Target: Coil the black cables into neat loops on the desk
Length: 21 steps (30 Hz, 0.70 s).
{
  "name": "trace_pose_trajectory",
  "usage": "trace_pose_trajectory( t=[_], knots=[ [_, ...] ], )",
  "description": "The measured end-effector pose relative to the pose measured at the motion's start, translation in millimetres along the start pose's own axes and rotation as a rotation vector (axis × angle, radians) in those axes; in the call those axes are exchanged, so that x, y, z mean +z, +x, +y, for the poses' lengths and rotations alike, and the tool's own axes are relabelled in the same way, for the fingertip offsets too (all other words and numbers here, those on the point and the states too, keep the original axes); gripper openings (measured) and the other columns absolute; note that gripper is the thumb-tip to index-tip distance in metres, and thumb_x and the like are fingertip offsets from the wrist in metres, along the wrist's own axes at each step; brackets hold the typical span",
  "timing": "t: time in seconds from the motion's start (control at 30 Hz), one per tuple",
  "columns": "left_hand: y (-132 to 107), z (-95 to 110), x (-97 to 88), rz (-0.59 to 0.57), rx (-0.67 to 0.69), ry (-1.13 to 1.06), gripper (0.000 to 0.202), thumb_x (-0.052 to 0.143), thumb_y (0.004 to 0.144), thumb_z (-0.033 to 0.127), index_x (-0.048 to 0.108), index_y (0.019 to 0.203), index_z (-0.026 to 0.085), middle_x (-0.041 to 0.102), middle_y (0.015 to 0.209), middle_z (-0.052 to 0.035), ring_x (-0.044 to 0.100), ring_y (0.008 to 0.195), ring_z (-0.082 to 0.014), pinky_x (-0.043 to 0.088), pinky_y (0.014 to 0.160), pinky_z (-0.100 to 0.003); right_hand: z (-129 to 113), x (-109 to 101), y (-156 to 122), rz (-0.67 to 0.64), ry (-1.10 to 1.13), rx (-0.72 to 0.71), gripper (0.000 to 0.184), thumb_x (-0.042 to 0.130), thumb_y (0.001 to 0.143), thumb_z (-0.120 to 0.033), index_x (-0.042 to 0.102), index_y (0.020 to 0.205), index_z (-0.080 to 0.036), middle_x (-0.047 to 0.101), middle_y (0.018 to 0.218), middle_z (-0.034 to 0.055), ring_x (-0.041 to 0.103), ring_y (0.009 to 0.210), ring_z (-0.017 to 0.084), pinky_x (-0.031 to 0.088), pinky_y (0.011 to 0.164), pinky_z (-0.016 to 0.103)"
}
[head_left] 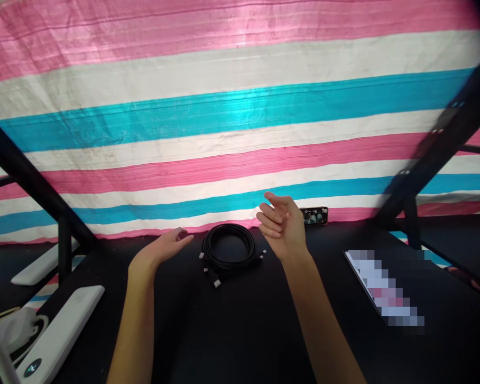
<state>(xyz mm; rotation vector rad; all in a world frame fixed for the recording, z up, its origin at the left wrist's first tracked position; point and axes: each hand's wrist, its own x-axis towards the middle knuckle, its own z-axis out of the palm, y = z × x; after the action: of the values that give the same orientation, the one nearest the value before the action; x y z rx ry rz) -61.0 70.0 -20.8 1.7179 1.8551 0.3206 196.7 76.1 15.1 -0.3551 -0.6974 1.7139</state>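
Note:
A coil of black cable (229,263) lies on the black tabletop between my two hands, with several metal-tipped plugs sticking out at its edges. To its left my left hand (163,249) is held with its fingers stretched toward the coil, apart from it and holding nothing. On the other side, my right hand (287,226) is raised, palm turned inward. Its fingers are loosely bent and spread, with nothing in them. Neither hand touches the cable.
A phone (315,215) leans at the back beside my right hand. A device with a blurred screen (384,290) lies at right. A long white device (66,330) and white cords (14,330) are at left. Black slanted frame bars (32,176) flank the table before a striped sheet (224,112).

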Motion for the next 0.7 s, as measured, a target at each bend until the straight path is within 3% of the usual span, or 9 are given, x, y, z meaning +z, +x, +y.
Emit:
trace_pose_trajectory(
  t=[0.13, 0.27, 0.4, 0.57, 0.63, 0.7],
  knots=[
    [-0.6, 3.2, 2.2, 0.025, 0.049, -0.027, 0.065, 0.040, 0.078, 0.064, 0.051, 0.121, 0.017, 0.061, 0.114, -0.0129, 0.060, 0.095, -0.0273, 0.044, 0.083, -0.036, -1.3, -0.9, -0.7, -0.002, 0.000, 0.011, 0.009, 0.059, 0.066, -0.020, 0.049, 0.067, -0.020, 0.028, 0.040, -0.0114, 0.017, 0.032, 0.003, 0.008, 0.027, 0.014],
    [0.7, 11.8, 11.6, 0.066, 0.227, -0.045, 0.056, 0.039, 0.082, 0.060, 0.052, 0.119, 0.020, 0.064, 0.100, -0.0080, 0.059, 0.091, -0.0245, 0.045, 0.079, -0.035, -4.4, -2.3, -1.7, -0.012, 0.000, 0.005, 0.014, 0.058, 0.066, -0.021, 0.045, 0.061, -0.020, 0.027, 0.040, -0.0109, 0.017, 0.032, 0.003, 0.009, 0.027, 0.014],
    [4.8, 28.7, 28.6, 0.036, 0.402, -0.010, 0.046, 0.044, 0.085, 0.049, 0.056, 0.117, 0.018, 0.066, 0.093, -0.0066, 0.060, 0.085, -0.0220, 0.046, 0.076, -0.032, -5.9, -2.6, -1.8, -0.015, 0.004, -0.003, 0.021, 0.058, 0.067, -0.021, 0.039, 0.056, -0.020, 0.026, 0.040, -0.0105, 0.016, 0.033, 0.004, 0.010, 0.027, 0.014],
    [10.8, 51.5, 58.5, -0.001, 0.537, 0.181, 0.040, 0.050, 0.085, 0.040, 0.057, 0.117, 0.017, 0.062, 0.115, -0.0095, 0.056, 0.106, -0.0233, 0.041, 0.092, -0.034, -6.4, -2.9, -2.0, -0.049, -0.005, -0.006, 0.026, 0.057, 0.069, -0.020, 0.037, 0.053, -0.020, 0.026, 0.040, -0.0100, 0.015, 0.033, 0.004, 0.011, 0.027, 0.014],
    [14.9, 56.8, 75.5, -0.068, 0.521, 0.328, 0.045, 0.052, 0.085, 0.039, 0.051, 0.124, 0.018, 0.057, 0.126, -0.0103, 0.049, 0.117, -0.0254, 0.034, 0.101, -0.039, -7.2, -4.1, -2.5, -0.061, -0.004, -0.006, 0.027, 0.057, 0.070, -0.020, 0.037, 0.052, -0.020, 0.026, 0.040, -0.0098, 0.014, 0.034, 0.004, 0.011, 0.028, 0.015],
    [20.3, 59.4, 94.0, -0.100, 0.469, 0.367, 0.054, 0.058, 0.082, 0.036, 0.045, 0.129, 0.015, 0.054, 0.128, -0.0150, 0.049, 0.118, -0.0294, 0.035, 0.100, -0.044, -8.1, -5.6, -2.9, -0.067, 0.002, -0.007, 0.026, 0.057, 0.070, -0.020, 0.037, 0.052, -0.020, 0.026, 0.040, -0.0096, 0.013, 0.034, 0.004, 0.011, 0.028, 0.015]
  ],
)
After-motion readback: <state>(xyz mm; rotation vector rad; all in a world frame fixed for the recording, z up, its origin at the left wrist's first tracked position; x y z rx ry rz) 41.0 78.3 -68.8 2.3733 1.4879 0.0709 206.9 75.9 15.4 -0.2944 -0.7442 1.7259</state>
